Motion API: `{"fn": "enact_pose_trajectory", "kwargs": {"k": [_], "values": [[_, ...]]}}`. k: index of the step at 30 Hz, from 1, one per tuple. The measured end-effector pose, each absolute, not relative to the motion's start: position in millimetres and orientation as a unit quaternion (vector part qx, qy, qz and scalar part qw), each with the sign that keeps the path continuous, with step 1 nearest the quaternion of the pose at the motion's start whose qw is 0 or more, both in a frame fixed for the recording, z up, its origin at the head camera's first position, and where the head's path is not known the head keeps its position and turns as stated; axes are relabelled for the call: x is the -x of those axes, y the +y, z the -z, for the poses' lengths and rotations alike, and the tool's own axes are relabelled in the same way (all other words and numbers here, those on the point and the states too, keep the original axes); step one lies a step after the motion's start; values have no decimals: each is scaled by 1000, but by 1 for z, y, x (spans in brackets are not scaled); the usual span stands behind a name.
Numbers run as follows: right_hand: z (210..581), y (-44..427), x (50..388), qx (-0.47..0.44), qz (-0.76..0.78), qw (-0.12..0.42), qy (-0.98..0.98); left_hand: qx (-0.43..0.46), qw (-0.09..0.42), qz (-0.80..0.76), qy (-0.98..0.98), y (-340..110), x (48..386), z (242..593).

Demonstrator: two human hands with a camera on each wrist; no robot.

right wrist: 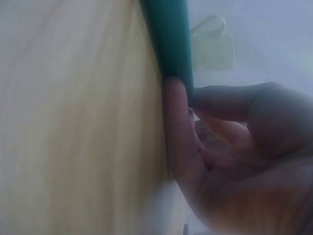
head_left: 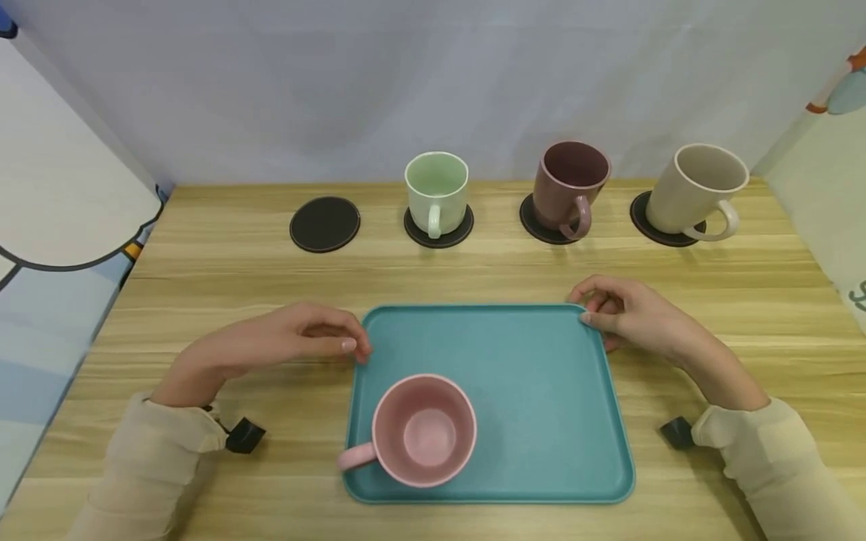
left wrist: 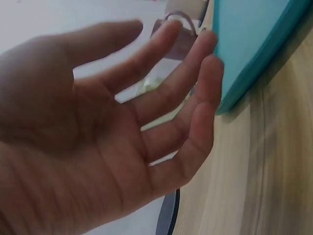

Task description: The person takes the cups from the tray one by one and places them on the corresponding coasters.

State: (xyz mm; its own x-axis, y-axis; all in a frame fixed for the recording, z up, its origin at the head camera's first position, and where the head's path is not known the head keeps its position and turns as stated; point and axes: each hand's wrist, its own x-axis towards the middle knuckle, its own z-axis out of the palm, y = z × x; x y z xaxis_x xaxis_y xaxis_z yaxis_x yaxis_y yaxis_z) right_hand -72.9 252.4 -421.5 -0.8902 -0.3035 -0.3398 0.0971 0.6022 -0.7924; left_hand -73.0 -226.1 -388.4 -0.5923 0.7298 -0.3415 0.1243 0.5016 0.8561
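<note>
A teal rectangular tray lies on the wooden table, with a wide pink mug standing on its left part, handle pointing left past the rim. At the tray's far right corner my right hand pinches the rim, thumb on the upper side; the right wrist view shows the tray edge between thumb and finger. My left hand is by the far left corner, fingers loosely bent and thumb apart from them. The left wrist view shows its palm holding nothing; whether its fingertips touch the rim, I cannot tell.
Along the back stand a light green mug, a mauve mug and a beige mug, each on a black round coaster. Another black coaster at the back left bears nothing. A pale cloth wall rises behind the table.
</note>
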Motion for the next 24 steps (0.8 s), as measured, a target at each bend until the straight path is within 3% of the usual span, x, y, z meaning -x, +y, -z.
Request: {"fn": "enact_pose_trajectory", "kwargs": {"k": [8,14,24], "values": [[422,252,73,62,437,225,869,-418,439,-386,696,-233,64,382],[422,252,74,62,435,222,870,-446,485,-392,642,-226,59,382],[422,252,75,65,439,222,868,-465,520,-371,613,-217,55,382]]}}
